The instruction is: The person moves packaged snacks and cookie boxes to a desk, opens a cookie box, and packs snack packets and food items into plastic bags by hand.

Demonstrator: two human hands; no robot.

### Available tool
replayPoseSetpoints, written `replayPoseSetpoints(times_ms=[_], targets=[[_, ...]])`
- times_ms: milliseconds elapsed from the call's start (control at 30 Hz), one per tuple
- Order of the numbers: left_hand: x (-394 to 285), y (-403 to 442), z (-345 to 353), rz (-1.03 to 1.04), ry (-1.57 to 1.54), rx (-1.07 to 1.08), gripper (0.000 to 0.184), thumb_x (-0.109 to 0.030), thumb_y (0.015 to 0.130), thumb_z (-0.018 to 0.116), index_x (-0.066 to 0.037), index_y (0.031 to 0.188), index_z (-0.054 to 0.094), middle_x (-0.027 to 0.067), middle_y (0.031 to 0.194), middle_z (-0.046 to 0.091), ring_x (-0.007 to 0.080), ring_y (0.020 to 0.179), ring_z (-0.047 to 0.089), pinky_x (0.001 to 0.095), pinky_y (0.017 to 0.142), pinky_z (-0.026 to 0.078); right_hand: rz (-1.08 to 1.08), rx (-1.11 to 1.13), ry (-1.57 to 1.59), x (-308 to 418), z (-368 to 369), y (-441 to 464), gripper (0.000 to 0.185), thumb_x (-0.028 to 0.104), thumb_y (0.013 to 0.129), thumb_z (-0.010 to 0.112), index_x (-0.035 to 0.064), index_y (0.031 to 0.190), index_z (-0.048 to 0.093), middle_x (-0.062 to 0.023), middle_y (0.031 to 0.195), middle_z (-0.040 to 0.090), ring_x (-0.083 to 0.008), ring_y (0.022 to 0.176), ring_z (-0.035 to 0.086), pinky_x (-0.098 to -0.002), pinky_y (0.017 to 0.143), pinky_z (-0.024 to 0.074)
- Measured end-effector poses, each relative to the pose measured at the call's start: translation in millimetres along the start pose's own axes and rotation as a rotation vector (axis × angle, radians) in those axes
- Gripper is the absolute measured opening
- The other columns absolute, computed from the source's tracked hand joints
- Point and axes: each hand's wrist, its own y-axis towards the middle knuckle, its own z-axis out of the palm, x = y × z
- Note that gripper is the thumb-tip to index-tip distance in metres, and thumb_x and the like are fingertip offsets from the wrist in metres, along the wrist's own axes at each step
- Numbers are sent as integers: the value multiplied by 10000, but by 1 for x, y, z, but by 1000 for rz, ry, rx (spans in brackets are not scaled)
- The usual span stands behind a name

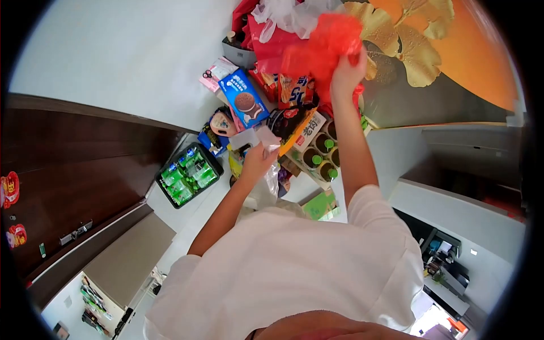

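A crumpled red plastic bag (334,42) is gripped by my right hand (349,73), raised over the far side of the pile. Lower and to the left, my left hand (260,161) has its fingers closed on a whitish, partly see-through plastic bag (266,184). Between my hands lie snack packets, among them a dark one with an orange edge (297,133). Just beyond my left hand, a blue box with a brown round picture (245,99) leans on the pile. The fingertips of my right hand are partly hidden by the red bag.
A black crate of green bottles (190,174) stands at the left, near the brown door (68,153). Right of centre is a carton with green-capped bottles (320,156). A green box (320,205) lies close to my body. A gold-leaf panel (396,73) rises at upper right.
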Motion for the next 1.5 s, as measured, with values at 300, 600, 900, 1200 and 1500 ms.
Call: replayPoseSetpoints(times_ms=[300, 600, 900, 1200, 1500], targets=[[6, 18, -3, -47, -16, -23, 301, -217, 953, 739, -97, 1229, 723, 148, 851, 728, 227, 675, 649, 357, 661, 512, -377, 712, -908, -203, 147, 126, 377, 151, 920, 615, 122, 1292, 672, -231, 1260, 673, -433, 1163, 647, -519, 975, 539], [9, 19, -13, -182, -148, 8, 277, -197, 977, 723, -86, 1230, 748, 113, 915, 758, 169, 722, 659, 328, 682, 511, -218, 975, -1319, -221, 187, 146, 326, 305, 917, 640, 68, 1095, 775, -197, 1094, 763, -390, 1016, 736, -494, 904, 581], [8, 21, -23, -104, -124, -34, 267, -240, 946, 756, -28, 1107, 737, 165, 769, 686, 291, 600, 606, 397, 585, 472, -295, 670, -831, -100, 139, 118, 377, 228, 871, 703, -14, 1160, 706, -263, 1200, 693, -438, 1210, 614, -488, 1069, 485], [10, 29, -20, -83, -157, -19, 277, -228, 955, 736, -47, 1165, 730, 161, 860, 737, 310, 709, 682, 383, 670, 523, -883, 457, -772, -65, 100, 74, 355, 83, 796, 728, 139, 1146, 744, -129, 1312, 607, -376, 1284, 538, -475, 1079, 480], [-7, 26, -30, -217, -106, 20, 263, -212, 976, 718, -57, 1188, 744, 135, 939, 769, 222, 778, 714, 345, 711, 526, -1095, 599, -853, -122, 184, 125, 399, 118, 758, 717, 166, 1153, 750, -73, 1206, 627, -291, 1213, 571, -420, 1028, 505]])
